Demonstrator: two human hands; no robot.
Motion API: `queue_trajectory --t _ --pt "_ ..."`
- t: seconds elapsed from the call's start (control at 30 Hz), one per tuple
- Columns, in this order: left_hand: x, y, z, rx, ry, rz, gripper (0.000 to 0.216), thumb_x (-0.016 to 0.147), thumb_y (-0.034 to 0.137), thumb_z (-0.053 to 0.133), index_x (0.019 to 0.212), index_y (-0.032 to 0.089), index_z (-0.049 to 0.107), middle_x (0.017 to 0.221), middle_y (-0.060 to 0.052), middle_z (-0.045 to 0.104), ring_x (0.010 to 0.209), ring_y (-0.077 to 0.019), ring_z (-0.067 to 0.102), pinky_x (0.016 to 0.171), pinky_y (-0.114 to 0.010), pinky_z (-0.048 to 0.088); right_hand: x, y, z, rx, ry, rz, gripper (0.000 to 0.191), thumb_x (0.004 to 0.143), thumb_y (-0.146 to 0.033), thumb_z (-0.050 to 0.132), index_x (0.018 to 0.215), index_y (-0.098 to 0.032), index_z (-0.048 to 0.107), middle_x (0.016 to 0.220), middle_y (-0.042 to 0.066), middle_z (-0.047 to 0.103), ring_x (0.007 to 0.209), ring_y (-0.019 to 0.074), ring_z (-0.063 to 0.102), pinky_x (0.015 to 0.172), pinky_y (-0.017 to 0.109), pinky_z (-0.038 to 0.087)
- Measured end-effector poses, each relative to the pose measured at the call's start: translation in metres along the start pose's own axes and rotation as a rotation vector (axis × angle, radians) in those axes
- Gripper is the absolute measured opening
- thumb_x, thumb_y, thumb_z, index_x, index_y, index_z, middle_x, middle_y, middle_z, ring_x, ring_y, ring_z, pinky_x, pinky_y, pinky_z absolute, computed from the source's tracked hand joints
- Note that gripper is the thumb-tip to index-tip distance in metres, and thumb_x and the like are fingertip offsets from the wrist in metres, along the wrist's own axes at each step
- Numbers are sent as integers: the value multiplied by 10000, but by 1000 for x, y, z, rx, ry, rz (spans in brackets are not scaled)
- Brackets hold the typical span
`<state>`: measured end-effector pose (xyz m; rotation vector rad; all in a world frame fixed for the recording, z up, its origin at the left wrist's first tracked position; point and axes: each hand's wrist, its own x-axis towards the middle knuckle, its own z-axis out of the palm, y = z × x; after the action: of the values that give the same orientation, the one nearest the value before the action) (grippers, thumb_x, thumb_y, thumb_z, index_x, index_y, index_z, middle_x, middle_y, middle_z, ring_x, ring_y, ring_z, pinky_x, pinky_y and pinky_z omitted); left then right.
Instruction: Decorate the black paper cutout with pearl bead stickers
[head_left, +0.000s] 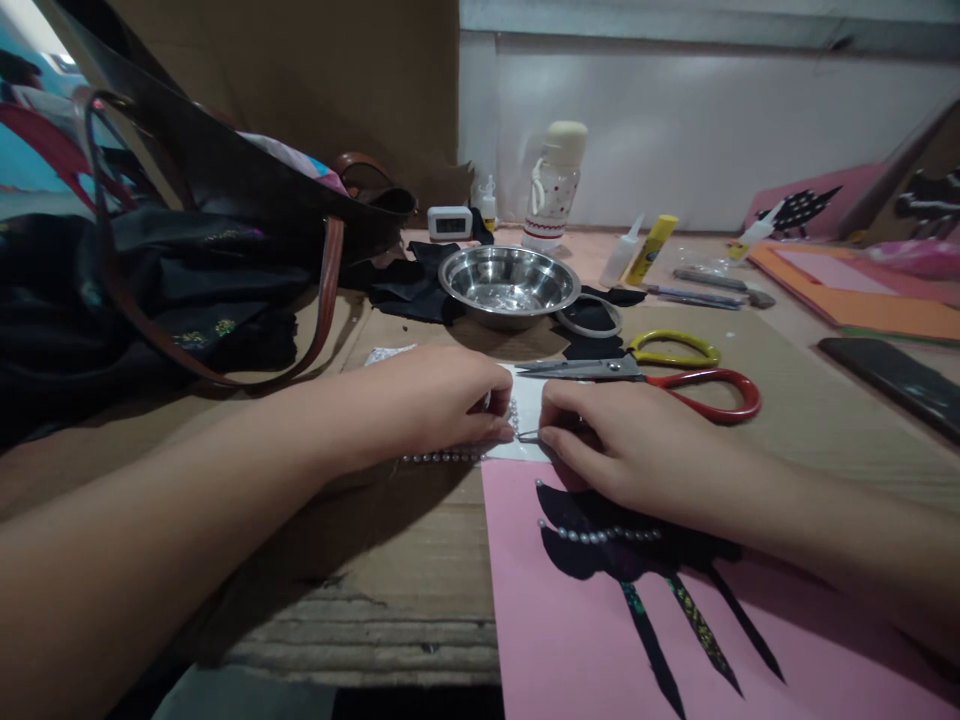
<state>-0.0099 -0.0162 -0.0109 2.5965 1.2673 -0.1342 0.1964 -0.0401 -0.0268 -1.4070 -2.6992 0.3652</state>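
Observation:
My left hand [442, 400] is closed in a pinch on a strand of small pearl beads [514, 412]; more of the beads lie beneath the hand. From the right, my right hand [607, 430] grips thin metal tweezers [529, 436], their tip touching or very close to the beads at my left fingertips. Both hands are over a small white sheet [531, 405]. Below my right hand, a pink sheet [517, 600] carries a black fabric cutout [570, 560] with a row of pearl beads [600, 536] across it and narrow black strips hanging down.
Scissors [622, 368] with yellow and red handles lie just behind my hands, near a steel bowl [510, 285]. A glue stick [652, 250], a bottle [555, 185] and a small digital clock [450, 223] stand farther back. A dark bag [247, 190] fills the left; a phone [892, 380] lies right.

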Motion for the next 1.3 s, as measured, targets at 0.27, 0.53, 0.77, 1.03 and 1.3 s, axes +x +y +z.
queue_trajectory --t 0.27,0.53,0.77,1.03,1.3 --pt "2 -2 2 1 7 6 234 878 421 572 922 231 703 872 -39 726 719 -200 599 557 -282 323 -3 3 4 26 45 6 127 939 -264 482 912 -225 601 779 6 687 634 152 570 557 284 289" --pt "0 0 0 5 7 -10 228 876 418 581 920 234 708 883 -43 734 715 -199 603 541 -279 315 -4 5 2 43 34 -31 133 928 -257 490 837 -230 583 748 -7 668 632 151 556 556 282 298" --pt "1 0 0 2 0 -9 229 882 414 565 917 233 701 897 -45 734 750 -212 613 562 -282 331 -2 2 2 -17 14 -11 120 928 -265 475 860 -232 569 727 -7 656 610 149 555 560 278 298" --pt "0 -1 1 7 10 -7 242 883 432 565 916 235 703 893 -47 735 742 -211 609 556 -287 324 -3 -1 5 -64 38 -12 150 945 -282 480 893 -210 601 781 34 691 643 168 587 562 287 285" --pt "1 -1 2 29 5 -6 234 877 413 558 919 232 701 892 -50 725 748 -209 604 571 -287 322 -2 2 6 -27 55 6 135 948 -270 472 959 -229 601 790 16 694 629 164 578 559 292 279"
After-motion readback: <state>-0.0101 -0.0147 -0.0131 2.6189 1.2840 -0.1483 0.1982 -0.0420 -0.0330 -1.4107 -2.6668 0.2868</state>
